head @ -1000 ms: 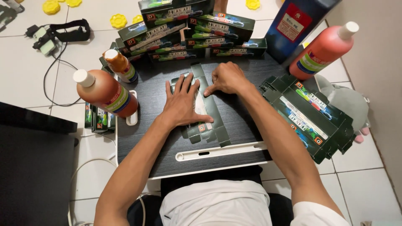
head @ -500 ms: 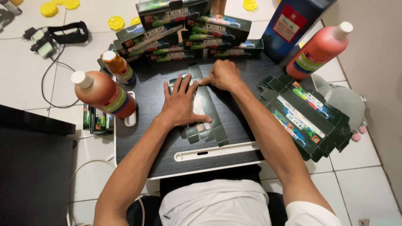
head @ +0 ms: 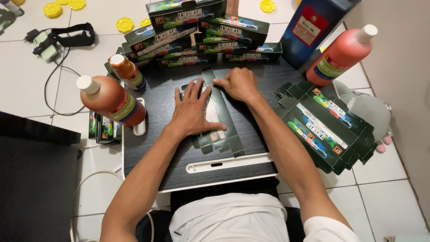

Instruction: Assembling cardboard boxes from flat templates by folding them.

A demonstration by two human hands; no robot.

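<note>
A flat, unfolded dark green carton (head: 222,117) lies on the black lap table (head: 152,166). My left hand (head: 192,112) presses flat on its left half, fingers spread. At the carton's far end my right hand (head: 239,84) pushes down with curled fingers on the fold line. Neither hand lifts it.
Several assembled green boxes (head: 201,31) are stacked at the table's far edge. A stack of flat cartons (head: 324,125) lies at right. Two orange-red bottles (head: 112,101) (head: 127,71) stand at left, another bottle (head: 342,54) and a blue jug (head: 313,27) at the far right. A white ruler-like strip (head: 228,162) lies near me.
My right hand has slid slightly along the carton's far end; the left hand stays flat on the carton. The view has shifted a little.
</note>
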